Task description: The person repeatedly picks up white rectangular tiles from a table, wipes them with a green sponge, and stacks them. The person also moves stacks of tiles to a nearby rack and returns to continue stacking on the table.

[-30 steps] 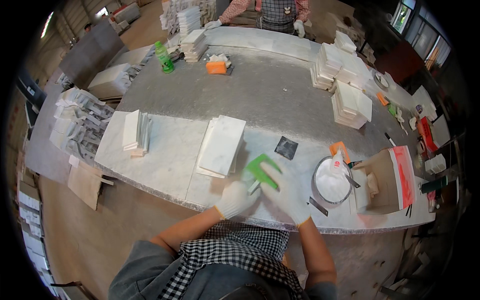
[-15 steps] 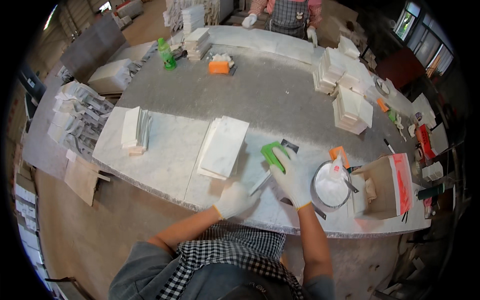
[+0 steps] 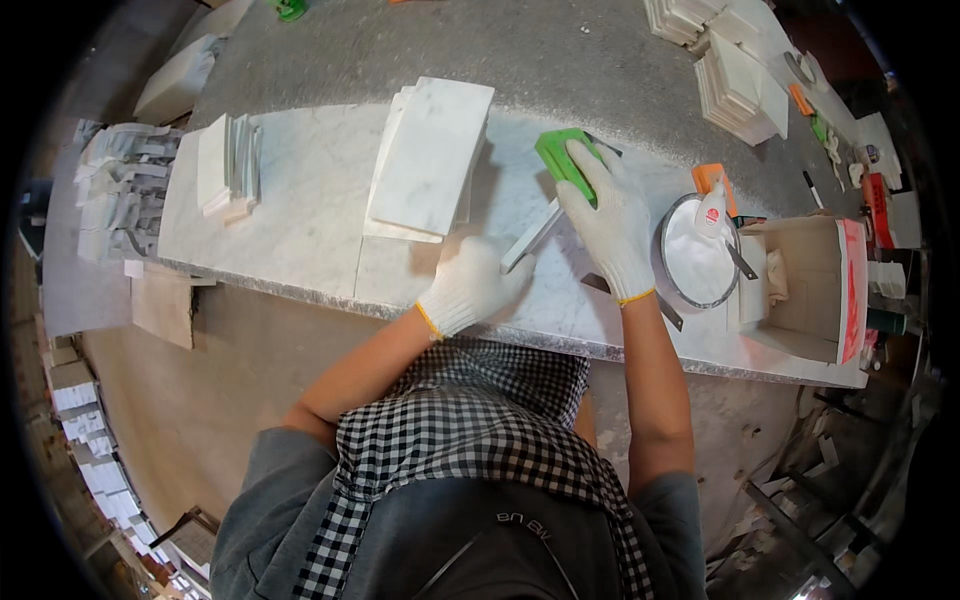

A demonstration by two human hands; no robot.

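Observation:
In a white knitted glove, my left hand point(image 3: 470, 283) grips the near end of a thin white stone tile point(image 3: 533, 236), which shows as a narrow strip slanting up to the right. My right hand point(image 3: 612, 220), gloved the same way, is closed on a green block point(image 3: 568, 162) just above the tile's far end. Whether the block touches the tile I cannot tell. Left of the hands, a small stack of white marble tiles point(image 3: 430, 155) lies on the pale slab point(image 3: 305, 190). A dark flat blade-like tool point(image 3: 662, 308) lies partly under my right wrist.
On the right stand a metal-rimmed bowl point(image 3: 666, 279) of white material with a white bottle point(image 3: 711, 212) in it, an orange block point(image 3: 713, 183) and an open box point(image 3: 812, 300). More tile stacks are at the left point(image 3: 214, 170) and far right point(image 3: 740, 88). The slab's front edge point(image 3: 330, 298) is near me.
The view has tipped downward, so the table appears higher and the co-worker across it is out of view. Both hands keep hold of the tile and the green block.

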